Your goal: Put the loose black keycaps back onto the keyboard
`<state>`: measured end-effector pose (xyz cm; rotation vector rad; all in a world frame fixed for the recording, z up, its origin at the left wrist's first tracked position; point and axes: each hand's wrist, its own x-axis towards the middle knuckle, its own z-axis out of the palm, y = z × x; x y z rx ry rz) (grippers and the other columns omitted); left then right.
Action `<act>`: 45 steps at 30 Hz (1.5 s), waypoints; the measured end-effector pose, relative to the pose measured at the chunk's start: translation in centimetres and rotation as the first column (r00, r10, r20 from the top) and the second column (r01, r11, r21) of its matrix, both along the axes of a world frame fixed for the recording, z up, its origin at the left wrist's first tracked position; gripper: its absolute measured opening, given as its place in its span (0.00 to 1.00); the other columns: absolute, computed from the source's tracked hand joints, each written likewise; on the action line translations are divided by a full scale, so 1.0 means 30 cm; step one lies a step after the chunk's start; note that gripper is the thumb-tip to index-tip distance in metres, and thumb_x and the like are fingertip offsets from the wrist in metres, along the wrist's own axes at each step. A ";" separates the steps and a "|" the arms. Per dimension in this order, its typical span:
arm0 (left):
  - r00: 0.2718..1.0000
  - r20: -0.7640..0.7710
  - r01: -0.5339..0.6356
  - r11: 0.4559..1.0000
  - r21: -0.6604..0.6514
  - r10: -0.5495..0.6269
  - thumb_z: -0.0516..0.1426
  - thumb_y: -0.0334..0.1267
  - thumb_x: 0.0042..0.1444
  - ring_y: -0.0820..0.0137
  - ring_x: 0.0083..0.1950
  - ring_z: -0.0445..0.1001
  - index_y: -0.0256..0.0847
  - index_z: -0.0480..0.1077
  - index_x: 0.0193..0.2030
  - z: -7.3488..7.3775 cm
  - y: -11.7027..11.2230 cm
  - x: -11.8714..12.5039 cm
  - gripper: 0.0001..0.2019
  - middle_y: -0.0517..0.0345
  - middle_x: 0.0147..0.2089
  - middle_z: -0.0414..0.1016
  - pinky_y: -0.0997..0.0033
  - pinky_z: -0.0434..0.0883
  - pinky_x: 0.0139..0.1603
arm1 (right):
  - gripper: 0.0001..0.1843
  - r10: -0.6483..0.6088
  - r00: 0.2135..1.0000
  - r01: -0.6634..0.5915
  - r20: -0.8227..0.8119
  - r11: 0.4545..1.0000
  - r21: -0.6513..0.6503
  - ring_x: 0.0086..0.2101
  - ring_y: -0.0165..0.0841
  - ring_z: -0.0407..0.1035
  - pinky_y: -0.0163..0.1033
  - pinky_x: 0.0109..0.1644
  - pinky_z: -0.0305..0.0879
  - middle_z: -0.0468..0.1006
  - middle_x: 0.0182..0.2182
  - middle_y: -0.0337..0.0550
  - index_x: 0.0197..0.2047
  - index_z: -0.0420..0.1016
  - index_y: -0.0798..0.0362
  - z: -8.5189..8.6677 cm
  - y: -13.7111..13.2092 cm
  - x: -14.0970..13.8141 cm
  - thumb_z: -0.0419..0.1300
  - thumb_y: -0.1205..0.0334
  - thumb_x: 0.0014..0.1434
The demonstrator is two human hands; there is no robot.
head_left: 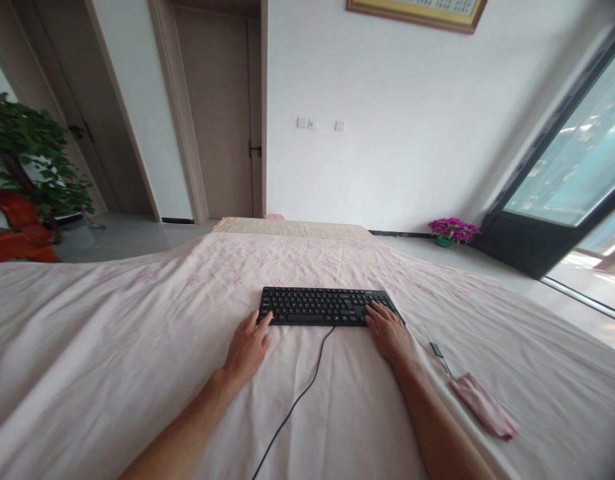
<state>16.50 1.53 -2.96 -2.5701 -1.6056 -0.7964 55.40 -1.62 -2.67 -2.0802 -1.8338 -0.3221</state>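
A black computer keyboard (317, 307) lies on a pale pink flowered cloth, with its number pad on the right. My left hand (248, 343) is at the keyboard's near left corner, one finger stretched onto the keys and the thumb apart below the edge. Over the number pad at the right end, my right hand (387, 330) rests with its fingers extended. Both hands are open and hold nothing. From under the keyboard's near edge a black cable (307, 389) runs toward me between my forearms.
To the right of my right forearm lies a pink cloth pouch (484, 403) with a cord and a small dark tag (437, 350). The flowered cloth (137, 347) is wrinkled. Beyond it are a door (217, 113), a pot of magenta flowers (453, 230) and a leafy plant (32, 150).
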 end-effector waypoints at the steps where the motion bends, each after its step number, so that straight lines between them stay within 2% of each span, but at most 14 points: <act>1: 1.000 0.005 0.002 1.000 0.007 -0.002 0.49 0.36 0.60 0.60 0.63 0.62 0.41 0.61 0.62 -0.002 -0.003 0.001 0.23 0.46 0.65 0.60 0.58 0.62 0.62 | 0.24 0.003 1.000 -0.003 -0.009 1.000 0.007 0.60 0.40 0.55 0.46 0.62 0.51 0.63 0.61 0.43 0.59 0.69 0.48 0.002 -0.002 -0.002 0.46 0.52 0.65; 3: 1.000 0.009 0.016 1.000 0.025 -0.016 0.48 0.35 0.61 0.60 0.64 0.61 0.39 0.60 0.63 -0.007 -0.009 0.004 0.23 0.46 0.67 0.56 0.58 0.62 0.62 | 0.23 0.006 1.000 -0.005 -0.027 1.000 0.023 0.59 0.40 0.57 0.47 0.61 0.53 0.66 0.59 0.45 0.57 0.71 0.50 0.010 -0.009 -0.009 0.47 0.54 0.64; 5: 0.999 0.004 0.042 0.998 0.041 -0.042 0.48 0.34 0.61 0.60 0.65 0.60 0.38 0.61 0.63 -0.012 -0.015 0.003 0.23 0.46 0.68 0.56 0.58 0.61 0.63 | 0.21 0.033 0.998 -0.031 -0.050 0.999 0.037 0.56 0.40 0.62 0.46 0.60 0.54 0.71 0.56 0.45 0.54 0.74 0.51 0.022 -0.020 -0.018 0.47 0.55 0.64; 9: 0.996 -0.005 0.086 0.994 0.068 -0.086 0.47 0.29 0.59 0.61 0.65 0.60 0.39 0.67 0.58 -0.011 -0.028 -0.007 0.20 0.49 0.62 0.66 0.55 0.58 0.66 | 0.19 0.091 0.990 -0.078 -0.109 0.991 0.110 0.48 0.37 0.68 0.42 0.57 0.58 0.78 0.46 0.44 0.46 0.78 0.50 0.037 -0.046 -0.031 0.47 0.55 0.64; 12: 0.990 -0.003 0.138 0.988 0.067 -0.138 0.47 0.26 0.58 0.62 0.64 0.61 0.41 0.73 0.49 0.001 -0.041 -0.012 0.19 0.52 0.59 0.70 0.55 0.59 0.66 | 0.21 0.052 0.988 -0.023 -0.143 0.981 0.195 0.43 0.37 0.70 0.39 0.51 0.61 0.80 0.40 0.46 0.40 0.79 0.51 0.031 -0.054 -0.027 0.47 0.52 0.63; 15: 0.986 0.021 0.165 0.985 0.052 -0.167 0.48 0.25 0.56 0.63 0.63 0.63 0.42 0.75 0.45 0.014 -0.051 -0.010 0.18 0.53 0.58 0.70 0.56 0.61 0.65 | 0.22 -0.049 0.981 0.084 -0.186 0.979 0.187 0.40 0.37 0.72 0.37 0.44 0.62 0.80 0.38 0.44 0.41 0.79 0.49 0.020 -0.052 -0.014 0.46 0.49 0.63; 18: 0.985 0.080 0.150 0.988 0.025 -0.152 0.49 0.24 0.55 0.65 0.61 0.65 0.42 0.76 0.44 0.020 -0.053 -0.009 0.18 0.53 0.58 0.71 0.60 0.63 0.63 | 0.22 -0.149 0.966 0.167 -0.213 0.983 0.073 0.38 0.38 0.73 0.37 0.39 0.61 0.81 0.38 0.43 0.44 0.79 0.46 0.015 -0.043 -0.002 0.46 0.47 0.63; 21: 0.980 0.153 0.131 0.991 -0.006 -0.128 0.49 0.24 0.54 0.67 0.60 0.67 0.44 0.76 0.42 0.019 -0.047 -0.012 0.18 0.56 0.57 0.71 0.62 0.65 0.63 | 0.23 -0.184 0.953 0.190 -0.241 0.982 0.002 0.38 0.39 0.74 0.38 0.37 0.61 0.81 0.38 0.43 0.45 0.79 0.45 0.013 -0.032 0.008 0.46 0.45 0.62; 27: 0.953 0.288 0.111 0.992 -0.054 -0.091 0.49 0.25 0.55 0.68 0.56 0.69 0.46 0.75 0.43 0.023 -0.033 -0.023 0.18 0.58 0.54 0.72 0.64 0.66 0.61 | 0.24 -0.210 0.903 0.252 -0.375 0.965 0.067 0.36 0.40 0.73 0.38 0.38 0.62 0.82 0.35 0.45 0.46 0.79 0.47 0.006 -0.029 0.027 0.48 0.45 0.60; 33: 0.933 0.353 -0.042 0.997 -0.068 0.064 0.50 0.28 0.54 0.66 0.55 0.69 0.43 0.73 0.47 0.013 -0.004 -0.044 0.17 0.52 0.51 0.69 0.63 0.66 0.60 | 0.27 -0.223 0.851 0.301 -0.476 0.949 0.094 0.30 0.38 0.72 0.37 0.35 0.59 0.79 0.23 0.42 0.44 0.80 0.50 0.019 -0.037 0.035 0.48 0.42 0.58; 35: 0.935 0.343 -0.060 0.994 -0.088 0.087 0.50 0.28 0.54 0.65 0.56 0.68 0.42 0.73 0.47 0.006 0.004 -0.050 0.16 0.52 0.51 0.69 0.63 0.64 0.61 | 0.28 -0.252 0.826 0.352 -0.504 0.930 0.111 0.29 0.38 0.71 0.37 0.34 0.59 0.78 0.22 0.42 0.42 0.81 0.51 0.022 -0.039 0.042 0.48 0.41 0.58; 39: 0.969 0.245 -0.015 0.994 -0.108 0.042 0.51 0.28 0.52 0.65 0.55 0.68 0.44 0.75 0.43 0.005 0.001 -0.051 0.15 0.54 0.51 0.71 0.62 0.64 0.60 | 0.31 -0.260 0.759 0.418 -0.597 0.898 0.140 0.28 0.38 0.71 0.37 0.33 0.58 0.80 0.24 0.46 0.39 0.81 0.55 0.024 -0.046 0.062 0.48 0.39 0.57; 42: 0.978 0.207 -0.005 0.995 -0.095 0.025 0.52 0.28 0.52 0.65 0.55 0.68 0.45 0.75 0.44 0.015 -0.008 -0.047 0.16 0.54 0.52 0.72 0.63 0.64 0.59 | 0.32 -0.229 0.720 0.410 -0.655 0.902 0.135 0.28 0.38 0.70 0.37 0.34 0.59 0.79 0.23 0.46 0.39 0.81 0.57 0.024 -0.053 0.070 0.48 0.38 0.56; 45: 0.980 0.195 -0.011 0.995 -0.096 0.029 0.52 0.28 0.52 0.65 0.55 0.68 0.45 0.75 0.44 0.021 -0.009 -0.046 0.16 0.54 0.52 0.72 0.63 0.63 0.59 | 0.34 -0.210 0.726 0.389 -0.655 0.911 0.139 0.27 0.38 0.70 0.38 0.34 0.59 0.78 0.22 0.45 0.40 0.81 0.59 0.025 -0.056 0.067 0.48 0.38 0.56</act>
